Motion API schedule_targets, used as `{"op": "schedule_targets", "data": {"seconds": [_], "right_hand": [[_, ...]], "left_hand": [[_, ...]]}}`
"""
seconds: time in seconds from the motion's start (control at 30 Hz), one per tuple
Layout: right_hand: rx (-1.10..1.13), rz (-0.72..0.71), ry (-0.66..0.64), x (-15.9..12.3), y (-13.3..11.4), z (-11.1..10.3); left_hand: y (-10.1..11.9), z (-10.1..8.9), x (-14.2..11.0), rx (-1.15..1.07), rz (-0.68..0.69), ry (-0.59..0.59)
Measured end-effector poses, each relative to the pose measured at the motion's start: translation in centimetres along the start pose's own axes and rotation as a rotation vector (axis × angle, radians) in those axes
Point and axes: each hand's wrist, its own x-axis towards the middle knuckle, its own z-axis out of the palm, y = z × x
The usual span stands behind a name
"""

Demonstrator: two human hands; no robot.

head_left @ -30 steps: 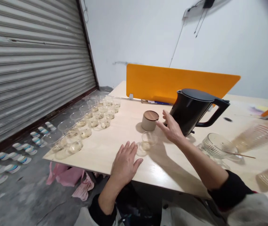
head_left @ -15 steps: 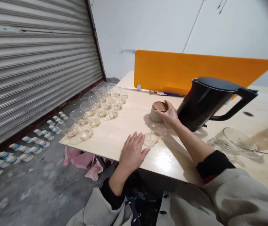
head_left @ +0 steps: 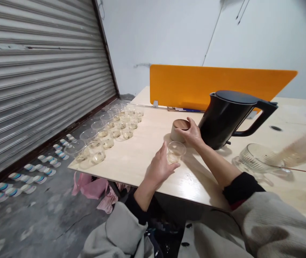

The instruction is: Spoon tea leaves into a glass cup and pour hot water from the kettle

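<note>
My right hand (head_left: 192, 134) is closed round a small pale canister (head_left: 176, 134) with a wooden lid (head_left: 182, 124), which stands on the table. Just in front of it is a clear plastic cup (head_left: 176, 150) holding a little pale liquid. My left hand (head_left: 160, 166) is beside that cup on its near left side, thumb and fingers apart; whether it touches the cup I cannot tell. To the right of the canister rises a black electric kettle (head_left: 222, 118), close to my right forearm.
Several clear cups (head_left: 108, 143) with pale liquid stand in rows at the table's left edge. At the right are a ribbed glass bowl (head_left: 255, 157) with a thin stick and a stack of clear cups (head_left: 300, 147). An orange divider (head_left: 209, 86) crosses the back. Several white-and-blue objects (head_left: 40, 179) line the floor.
My left hand has turned from lying flat, palm down, to standing on edge beside the clear cup. My right hand stays on the canister. The view has shifted slightly.
</note>
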Motion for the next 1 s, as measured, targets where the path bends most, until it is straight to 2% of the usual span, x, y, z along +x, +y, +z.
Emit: {"op": "schedule_targets", "data": {"seconds": [0.1,0.23,0.47,0.8,0.9,1.0], "right_hand": [[0.002,-0.005,-0.002,0.2,0.0,-0.3],[0.023,-0.009,-0.019,0.3,0.3,-0.8],[0.058,-0.021,-0.020,0.0,0.8,-1.0],[0.047,-0.019,-0.026,-0.4,1.3,-0.7],[0.081,-0.029,0.000,-0.4,0.7,-1.1],[0.109,-0.084,0.052,-0.1,-0.8,-2.4]], "left_hand": [[1.1,1.3,0.9,-0.036,-0.055,0.037],[2.3,2.5,0.6,0.004,-0.061,0.084],[3.9,3.0,-0.1,0.082,-0.086,0.117],[3.1,3.5,-0.2,0.037,-0.057,0.145],[2.6,3.5,-0.4,-0.045,-0.046,0.148],[2.1,3.0,-1.1,-0.114,-0.054,0.166]]}}
